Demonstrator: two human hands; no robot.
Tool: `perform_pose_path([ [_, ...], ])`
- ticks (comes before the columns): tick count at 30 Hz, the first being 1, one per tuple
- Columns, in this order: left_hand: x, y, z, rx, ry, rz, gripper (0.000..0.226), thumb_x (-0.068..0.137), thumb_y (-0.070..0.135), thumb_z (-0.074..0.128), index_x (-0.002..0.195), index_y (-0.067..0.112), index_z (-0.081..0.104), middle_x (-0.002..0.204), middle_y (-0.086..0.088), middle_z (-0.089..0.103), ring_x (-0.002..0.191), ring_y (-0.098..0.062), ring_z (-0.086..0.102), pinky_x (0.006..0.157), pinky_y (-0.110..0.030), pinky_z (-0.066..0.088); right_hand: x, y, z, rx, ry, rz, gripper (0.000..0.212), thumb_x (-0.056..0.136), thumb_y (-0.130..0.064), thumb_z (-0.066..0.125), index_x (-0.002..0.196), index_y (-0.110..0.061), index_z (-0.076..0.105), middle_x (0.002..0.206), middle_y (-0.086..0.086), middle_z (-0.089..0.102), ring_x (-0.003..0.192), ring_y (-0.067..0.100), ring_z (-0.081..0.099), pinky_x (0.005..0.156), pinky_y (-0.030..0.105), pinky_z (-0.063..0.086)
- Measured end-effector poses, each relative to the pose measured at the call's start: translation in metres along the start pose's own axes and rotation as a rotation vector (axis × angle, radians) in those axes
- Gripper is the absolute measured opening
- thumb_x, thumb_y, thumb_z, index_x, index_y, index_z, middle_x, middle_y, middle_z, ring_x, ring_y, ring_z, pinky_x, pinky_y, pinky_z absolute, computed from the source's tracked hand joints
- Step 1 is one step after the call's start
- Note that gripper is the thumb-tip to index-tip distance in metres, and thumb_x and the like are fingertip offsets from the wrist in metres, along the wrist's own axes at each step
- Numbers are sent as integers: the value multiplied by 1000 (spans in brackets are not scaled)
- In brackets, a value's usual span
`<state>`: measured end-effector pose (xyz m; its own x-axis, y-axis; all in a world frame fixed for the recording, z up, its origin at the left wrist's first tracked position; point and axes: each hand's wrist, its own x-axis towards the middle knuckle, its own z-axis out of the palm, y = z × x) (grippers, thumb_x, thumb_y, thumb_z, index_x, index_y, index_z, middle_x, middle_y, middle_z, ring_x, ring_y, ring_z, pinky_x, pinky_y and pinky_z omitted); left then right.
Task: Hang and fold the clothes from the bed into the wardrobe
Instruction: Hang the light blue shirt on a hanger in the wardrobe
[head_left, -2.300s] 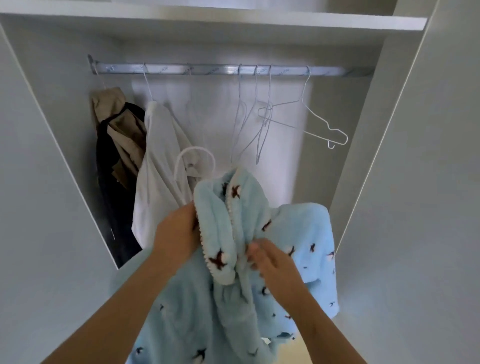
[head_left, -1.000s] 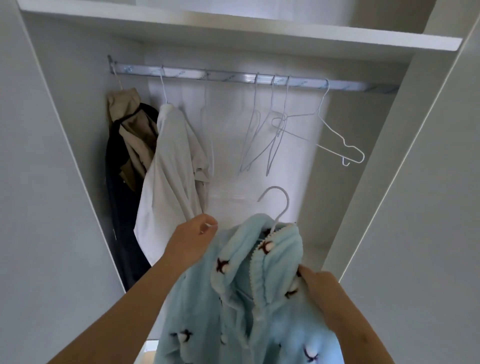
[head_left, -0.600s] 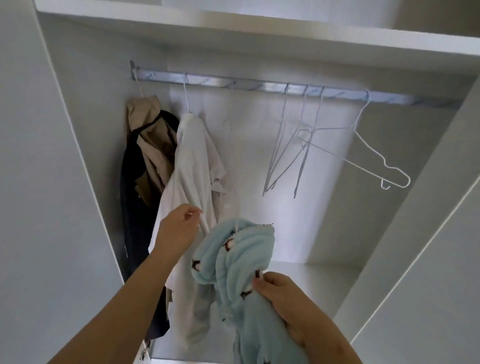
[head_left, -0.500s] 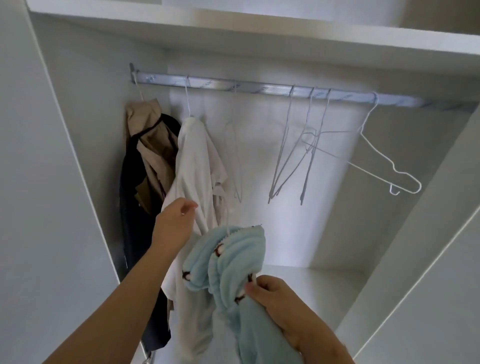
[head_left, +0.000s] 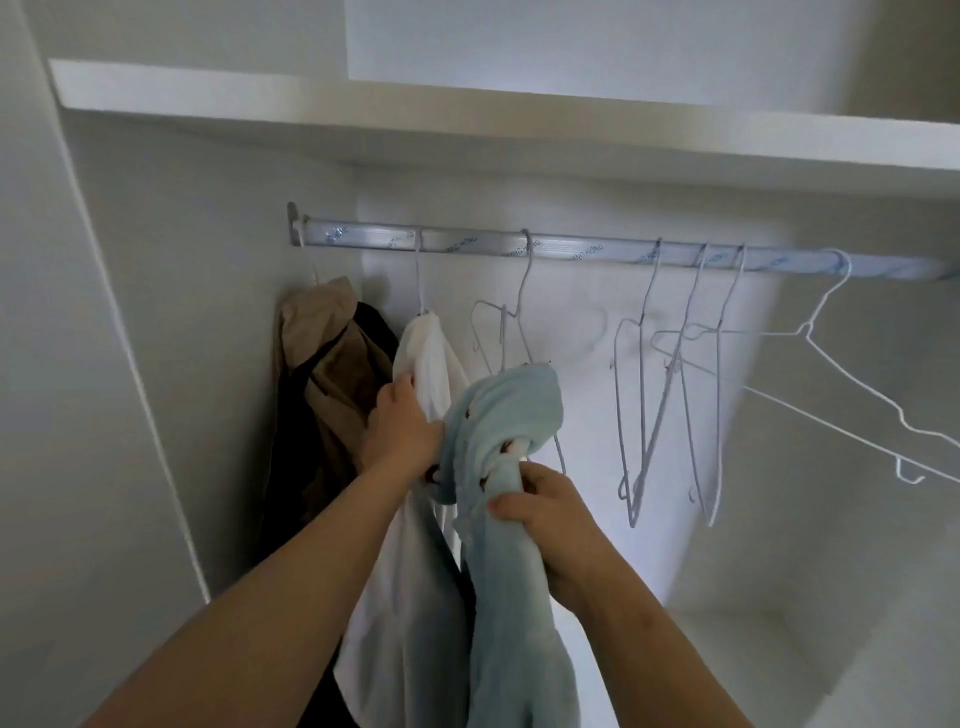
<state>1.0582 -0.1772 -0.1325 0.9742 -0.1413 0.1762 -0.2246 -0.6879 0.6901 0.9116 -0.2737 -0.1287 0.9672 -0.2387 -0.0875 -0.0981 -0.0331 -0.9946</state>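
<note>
- Now, item one: blue fleece robe (head_left: 506, 415), held by my right hand (head_left: 550, 514). The fingers are curled round the bunched cloth. The collar stands above them and the rest trails below.
- Change: half a second ago the collar sat lower, well under the rail (head_left: 597, 252). It has come up nearer the rail and now touches the white shirt (head_left: 431, 358).
- Left hand (head_left: 400, 431): it has moved in from free air onto the white shirt, thumb against it. The fingertips are hidden behind the fleece, so I cannot tell what they hold, if anything.
- Wire hanger (head_left: 524, 280): hooked on the rail, straight above my right fingers. I cannot tell if it is the robe's own.
- Reading: hanging looks nearly done. I would confirm a seated hook before letting go.
- Spare hangers (head_left: 675, 389): right of my right fingers, well apart.
</note>
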Motion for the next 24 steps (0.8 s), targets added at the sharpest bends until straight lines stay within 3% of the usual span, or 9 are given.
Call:
perform_pose_path([
  [4, 26, -2, -6, -121, 43, -14, 53, 89, 21, 53, 139, 18, 35, 136, -10, 45, 121, -31, 46, 102, -50, 38, 33, -25, 12, -48, 42, -74, 42, 61, -14, 53, 101, -2, 60, 93, 15, 60, 88, 26, 59, 70, 30, 50],
  [7, 37, -5, -14, -280, 60, -3, 51, 87, 2, 54, 136, 13, 42, 133, -11, 50, 122, -29, 46, 99, -34, 38, 55, -42, 14, -92, 79, -146, 29, 74, -4, 55, 103, 0, 59, 95, 17, 60, 87, 27, 58, 69, 31, 49],
  [10, 43, -11, -17, -413, 43, -8, 51, 87, 3, 57, 135, 16, 46, 130, -9, 54, 119, -25, 49, 93, -26, 39, 71, -56, 12, -109, 134, -210, 24, 80, 7, 49, 102, 2, 59, 88, 14, 58, 80, 23, 56, 63, 28, 47],
  [15, 46, -14, -16, -552, 22, -19, 49, 85, -1, 57, 130, 17, 50, 123, -4, 56, 105, -13, 49, 88, -23, 39, 105, -66, 7, -146, 211, -186, 21, 82, 6, 50, 100, 3, 60, 92, 19, 59, 84, 29, 56, 73, 36, 49],
  [20, 43, -16, -14, -615, -5, -6, 50, 86, 0, 57, 131, 20, 48, 121, 0, 54, 104, -11, 47, 89, -24, 40, 127, -36, 7, -277, 274, -86, 18, 84, 3, 49, 96, 13, 58, 85, 23, 56, 78, 25, 51, 63, 27, 41],
  [22, 40, -18, -13, -651, -23, -3, 51, 86, 1, 58, 131, 22, 47, 116, 4, 52, 103, -11, 47, 88, -25, 41, 128, -28, 10, -333, 315, -122, 21, 87, -4, 50, 102, 7, 60, 91, 23, 60, 81, 24, 53, 67, 28, 41],
  [24, 36, -20, -12, -696, -45, -2, 55, 86, -1, 58, 132, 25, 45, 114, 7, 49, 103, -11, 48, 88, -26, 42, 124, -23, 16, -394, 329, -156, 27, 88, -8, 50, 114, -7, 57, 99, 10, 60, 88, 21, 54, 70, 26, 41],
])
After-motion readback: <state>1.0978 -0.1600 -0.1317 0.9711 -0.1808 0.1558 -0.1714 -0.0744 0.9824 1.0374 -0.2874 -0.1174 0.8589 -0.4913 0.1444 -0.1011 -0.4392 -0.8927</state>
